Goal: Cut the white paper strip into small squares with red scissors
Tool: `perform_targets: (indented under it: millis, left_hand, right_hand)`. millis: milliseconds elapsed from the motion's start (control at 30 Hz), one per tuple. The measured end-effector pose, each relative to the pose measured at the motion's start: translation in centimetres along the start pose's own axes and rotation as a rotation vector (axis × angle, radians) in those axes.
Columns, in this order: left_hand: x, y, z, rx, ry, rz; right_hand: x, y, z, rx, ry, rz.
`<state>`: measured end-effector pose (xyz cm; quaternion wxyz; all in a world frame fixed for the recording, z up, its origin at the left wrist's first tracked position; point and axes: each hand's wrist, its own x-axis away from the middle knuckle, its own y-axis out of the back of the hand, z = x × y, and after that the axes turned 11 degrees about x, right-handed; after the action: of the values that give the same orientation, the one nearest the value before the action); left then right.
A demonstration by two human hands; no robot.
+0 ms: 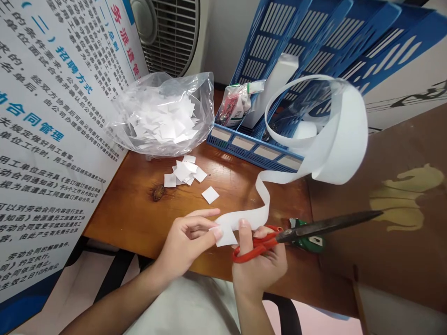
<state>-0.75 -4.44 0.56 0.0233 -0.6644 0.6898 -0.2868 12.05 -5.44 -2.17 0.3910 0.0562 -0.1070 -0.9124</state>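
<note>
My left hand (186, 239) pinches the free end of a long white paper strip (328, 153) near the front edge of the wooden table (136, 218). The strip curls up and loops in the air to the right. My right hand (258, 265) grips red-handled scissors (300, 232) with dark blades pointing right, and its thumb rests on the strip beside the left fingers. A small pile of cut white paper squares (186, 173) lies on the table beyond my hands, with one single square (210, 195) apart from it.
A clear plastic bag (164, 116) full of paper squares sits at the back left. A blue file rack (314, 60) stands behind, holding a small bag of clips (235, 104). A printed board (52, 130) leans at the left; a fan (167, 32) is behind. A green object (309, 242) lies under the scissors.
</note>
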Motion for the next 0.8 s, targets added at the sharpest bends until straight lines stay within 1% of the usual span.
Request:
perform_targets:
  millis: [67,100,167,233,367,467,567,633,700,800]
  left_hand:
    - [0.1,0.0,-0.1,-0.033,-0.025,0.023]
    - [0.1,0.0,-0.1,-0.040,-0.027,0.033]
    - [-0.1,0.0,0.1,-0.041,-0.013,0.028]
    - [-0.4,0.0,0.5,-0.047,0.010,-0.014]
    - [-0.8,-0.1,1.3,-0.085,0.007,-0.100]
    - [-0.8,-0.4,1.6,-0.096,-0.042,-0.093]
    - [-0.9,-0.5,1.5,-0.042,-0.076,-0.109]
    - [-1.1,-0.5,1.4,0.017,-0.042,-0.125]
    - [-1.2,-0.4,1.3,0.047,0.009,-0.112]
    - [-1.2,-0.2,1.4,0.018,0.016,-0.091]
  right_hand:
    - [0.0,-0.1,-0.2,0.066,0.095,-0.041]
    - [0.1,-0.1,-0.2,0.066,0.102,-0.039]
    - [0.2,-0.1,-0.1,0.018,0.044,-0.003]
    - [0.3,0.0,0.1,-0.036,-0.014,0.022]
    - [0.3,0.2,-0.2,-0.088,0.000,0.073]
    - [0.4,0.4,-0.9,-0.061,0.017,0.170]
    - [0.7,0.4,-1.1,-0.076,-0.031,0.214]
    - [0.8,0.3,-1.0,-0.134,-0.071,0.214]
    - [0.9,0.2,-0.8,-0.176,-0.082,0.214]
    - [0.8,0.0,-0.7,-0.200,-0.075,0.215]
